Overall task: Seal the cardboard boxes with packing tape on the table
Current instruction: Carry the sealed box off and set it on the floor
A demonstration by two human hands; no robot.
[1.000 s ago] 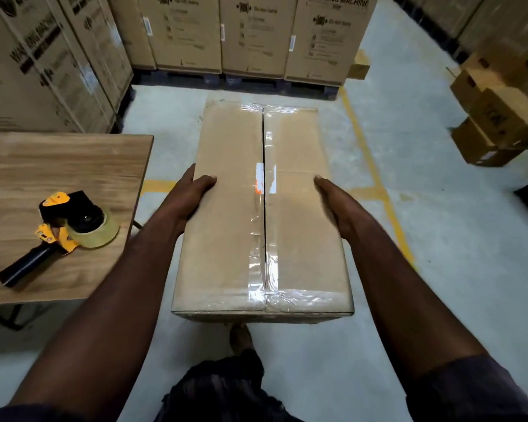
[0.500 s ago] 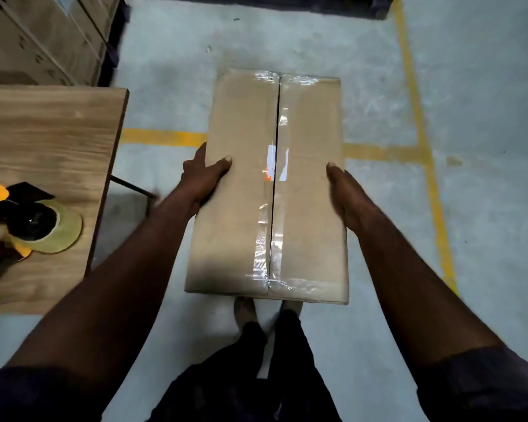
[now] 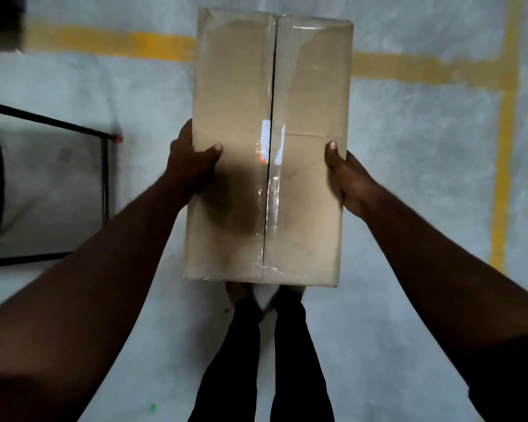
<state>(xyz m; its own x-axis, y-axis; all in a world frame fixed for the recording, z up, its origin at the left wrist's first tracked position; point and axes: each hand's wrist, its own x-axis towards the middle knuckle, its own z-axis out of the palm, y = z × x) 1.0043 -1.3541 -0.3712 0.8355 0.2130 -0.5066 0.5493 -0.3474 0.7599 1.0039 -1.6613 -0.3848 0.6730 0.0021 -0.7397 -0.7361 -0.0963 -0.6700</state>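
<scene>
box: cardboard box (image 3: 305, 208) held in the air over the floor (image 3: 409, 147), long axis pointing away from the person, top face up, near end above the feet (image 3: 241, 292)
tape: clear packing tape (image 3: 272, 193) runs along the centre seam and wraps over both ends
left hand: left hand (image 3: 189, 159) grips the left long edge at mid-length, thumb on top, fingers curled round the side
right hand: right hand (image 3: 348, 178) grips the right long edge opposite, thumb on top, fingers hidden behind the side
floor: yellow lines (image 3: 110, 41) pass under the box's far half
left edge: black metal frame (image 3: 104, 178), apart from the box
</scene>
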